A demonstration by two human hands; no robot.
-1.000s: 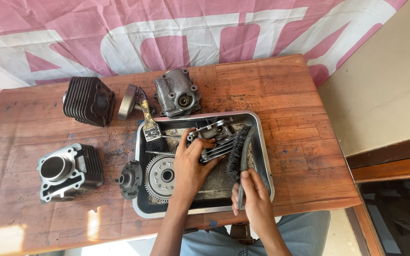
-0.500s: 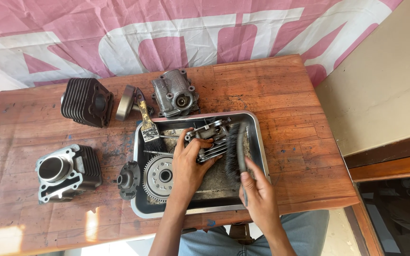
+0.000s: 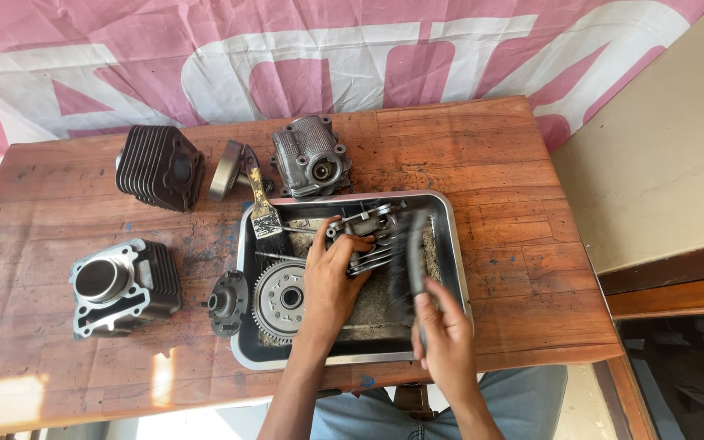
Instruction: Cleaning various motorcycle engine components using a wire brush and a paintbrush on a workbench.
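Note:
A metal tray (image 3: 453,244) lies on the wooden table (image 3: 499,163). My left hand (image 3: 332,281) grips a grey metal engine part (image 3: 372,232) inside the tray. My right hand (image 3: 443,338) holds a dark brush (image 3: 414,253) whose blurred bristles rest against that part. A round toothed clutch gear (image 3: 280,300) lies in the tray's left half, just beside my left wrist. A paintbrush (image 3: 261,204) leans over the tray's far left rim.
On the table left of the tray stand a black finned cylinder (image 3: 159,167), a grey cylinder block (image 3: 120,285) and a small dark hub (image 3: 226,303). A cylinder head (image 3: 311,156) and a metal ring (image 3: 225,169) sit behind the tray. A pink banner (image 3: 327,57) hangs behind.
My right hand has moved the brush back and forth along the engine part. My left hand stays on the part, with its grip shifted slightly.

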